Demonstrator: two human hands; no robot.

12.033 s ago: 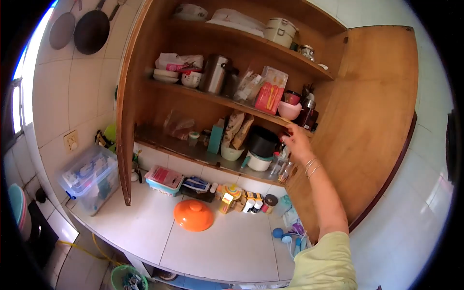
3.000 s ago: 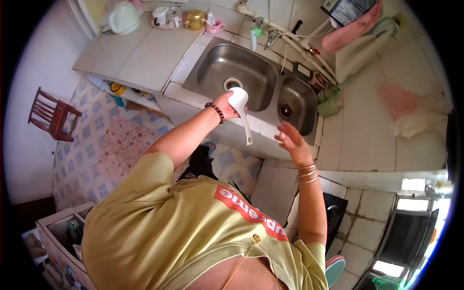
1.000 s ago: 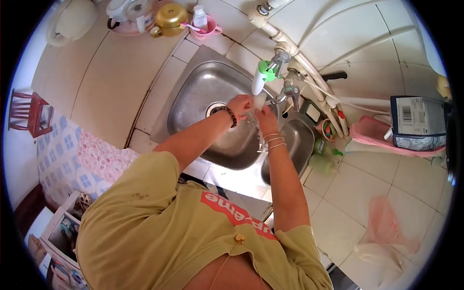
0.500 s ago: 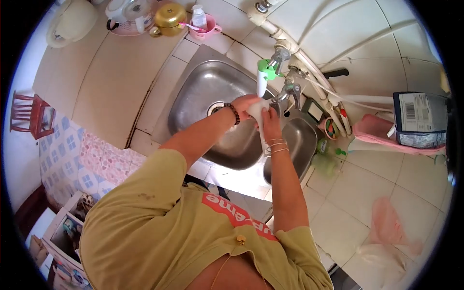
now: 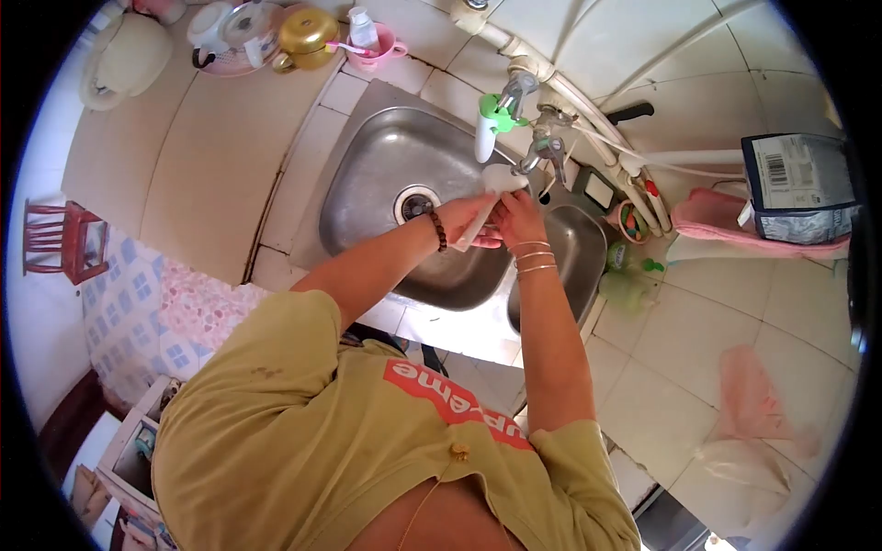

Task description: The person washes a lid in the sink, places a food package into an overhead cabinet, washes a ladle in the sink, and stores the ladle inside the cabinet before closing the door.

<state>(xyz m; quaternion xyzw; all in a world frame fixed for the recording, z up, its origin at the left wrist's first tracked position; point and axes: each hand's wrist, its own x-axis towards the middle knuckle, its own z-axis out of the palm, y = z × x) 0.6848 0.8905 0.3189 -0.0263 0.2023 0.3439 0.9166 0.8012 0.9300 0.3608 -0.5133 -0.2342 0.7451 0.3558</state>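
Note:
A white spoon with a broad head and a long flat handle is tilted over the steel sink, its head just below the right-hand tap. My left hand, below a dark beaded bracelet, is closed around the handle from the left. On the other side, my right hand has its fingers bent against the spoon just below its head. Some fingertips of both hands are hidden behind the handle and each other. Whether water is running from the tap I cannot tell.
A green-and-white fitting hangs from the left tap. A smaller basin adjoins on the right, with a green bottle beside it. Behind stand a pink cup and a gold pot. A black-handled knife is by the pipes.
The spoon's head has come into fuller view beneath the tap, and my hands sit lower along its handle. The whole view has shifted slightly.

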